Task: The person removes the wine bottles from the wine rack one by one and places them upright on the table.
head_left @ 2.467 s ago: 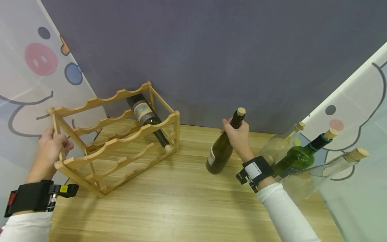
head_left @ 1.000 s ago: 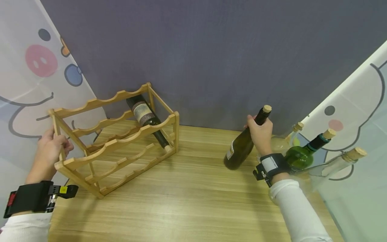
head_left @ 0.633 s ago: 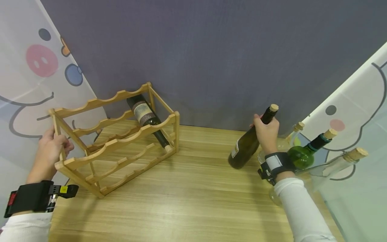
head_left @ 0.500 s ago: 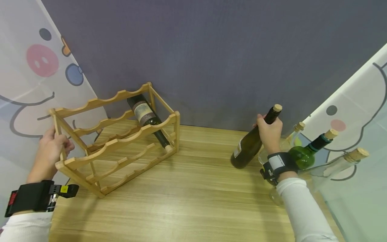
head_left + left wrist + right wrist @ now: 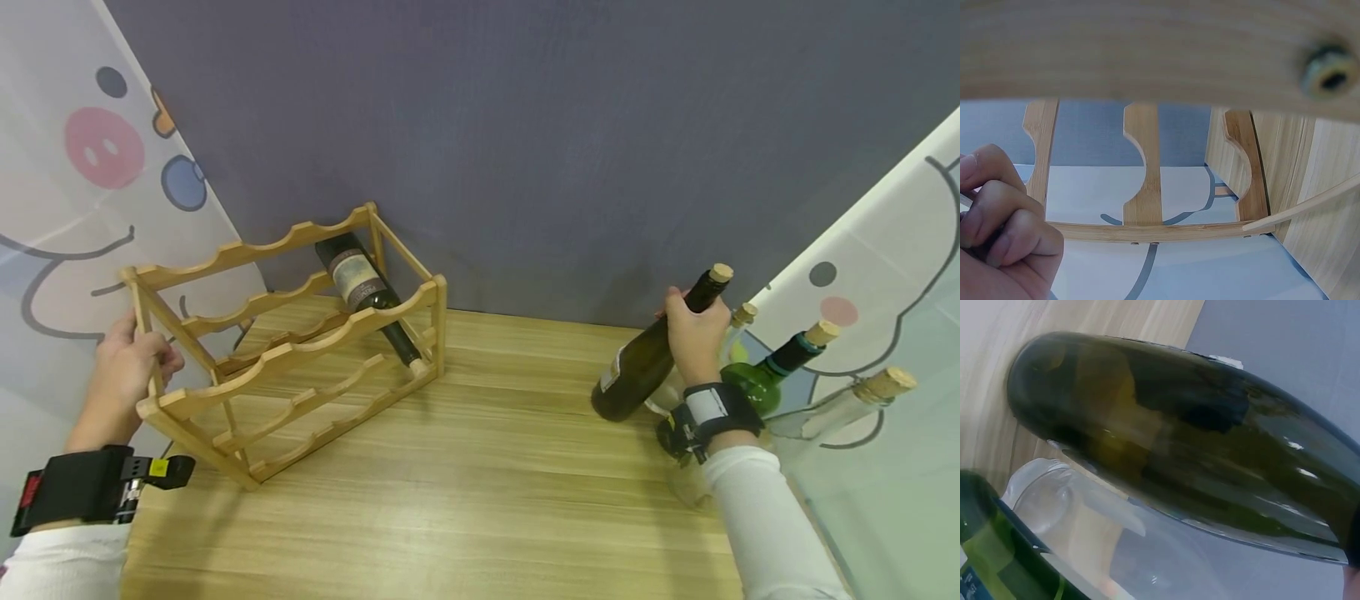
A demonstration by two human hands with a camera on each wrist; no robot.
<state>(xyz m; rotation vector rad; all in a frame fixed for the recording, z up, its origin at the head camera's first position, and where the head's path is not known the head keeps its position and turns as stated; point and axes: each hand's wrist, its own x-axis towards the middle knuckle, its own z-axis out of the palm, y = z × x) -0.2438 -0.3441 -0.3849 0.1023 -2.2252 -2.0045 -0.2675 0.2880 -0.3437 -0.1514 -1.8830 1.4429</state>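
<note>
My left hand [image 5: 131, 367] grips the near-left end bar of a wooden wine rack [image 5: 277, 358]; its curled fingers [image 5: 1007, 212] show in the left wrist view. In the rack's right end lies a dark wine bottle [image 5: 360, 283], its corked neck toward the front. My right hand [image 5: 693, 333] holds a second dark wine bottle [image 5: 633, 375] by the neck, tilted with its cork up to the right and its base low over the table. The right wrist view shows this bottle's olive-brown body [image 5: 1166, 437] from close by.
To the right stand a green corked bottle [image 5: 757, 383] and clear corked bottles, one nearer [image 5: 817, 421] and one farther back [image 5: 738, 321], partly hidden by my right arm. Behind the wooden tabletop [image 5: 450, 500] rises a grey wall [image 5: 525, 167], with patterned panels on both sides.
My right hand has carried the dark bottle to the right, close to the standing bottles, and it leans more. The left hand and the rack have stayed in place.
</note>
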